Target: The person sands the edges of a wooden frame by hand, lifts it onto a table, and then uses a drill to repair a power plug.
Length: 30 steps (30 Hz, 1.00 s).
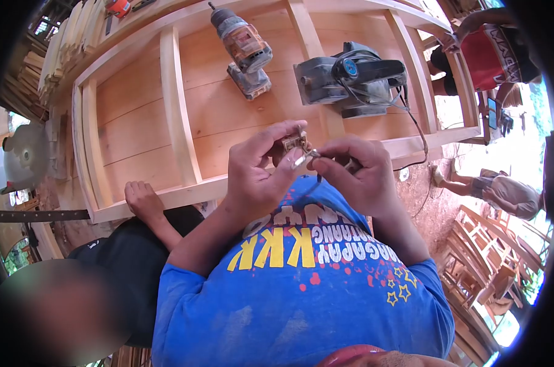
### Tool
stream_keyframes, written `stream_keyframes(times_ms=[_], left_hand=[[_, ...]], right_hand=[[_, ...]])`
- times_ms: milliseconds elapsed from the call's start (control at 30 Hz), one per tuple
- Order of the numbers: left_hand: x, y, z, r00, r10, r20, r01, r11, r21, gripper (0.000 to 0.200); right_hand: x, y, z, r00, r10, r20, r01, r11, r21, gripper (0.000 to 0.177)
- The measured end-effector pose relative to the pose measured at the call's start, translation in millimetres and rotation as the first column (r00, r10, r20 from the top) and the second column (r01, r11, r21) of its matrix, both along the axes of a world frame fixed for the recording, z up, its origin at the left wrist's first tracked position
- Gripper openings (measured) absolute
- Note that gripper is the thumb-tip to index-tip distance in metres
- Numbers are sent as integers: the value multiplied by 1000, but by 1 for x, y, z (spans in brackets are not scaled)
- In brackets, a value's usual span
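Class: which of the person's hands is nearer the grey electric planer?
Right. The right hand is directly below the electric planer in view; the left hand is farther off, to its left.

Blue T-shirt (301, 293) — short sleeves, yellow-white lettering, stars.

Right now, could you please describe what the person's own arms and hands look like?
Both the left hand and the right hand are bare: no gloves, rings or watch show. The arms are uncovered below the short sleeves of a dusty blue T-shirt printed with yellow and white lettering, yellow stars and red spots.
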<state>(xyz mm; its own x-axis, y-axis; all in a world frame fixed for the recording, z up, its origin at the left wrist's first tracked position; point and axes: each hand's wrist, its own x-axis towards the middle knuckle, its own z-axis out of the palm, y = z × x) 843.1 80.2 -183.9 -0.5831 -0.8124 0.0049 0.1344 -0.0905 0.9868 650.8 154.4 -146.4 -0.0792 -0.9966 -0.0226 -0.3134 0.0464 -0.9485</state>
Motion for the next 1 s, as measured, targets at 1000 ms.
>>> stream_keyframes(times_ms=[1000], left_hand=[[15, -15, 16, 974, 157, 161, -48, 845, -532, 26]], right_hand=[[11, -11, -16, 990, -24, -137, -25, 939, -342, 11]])
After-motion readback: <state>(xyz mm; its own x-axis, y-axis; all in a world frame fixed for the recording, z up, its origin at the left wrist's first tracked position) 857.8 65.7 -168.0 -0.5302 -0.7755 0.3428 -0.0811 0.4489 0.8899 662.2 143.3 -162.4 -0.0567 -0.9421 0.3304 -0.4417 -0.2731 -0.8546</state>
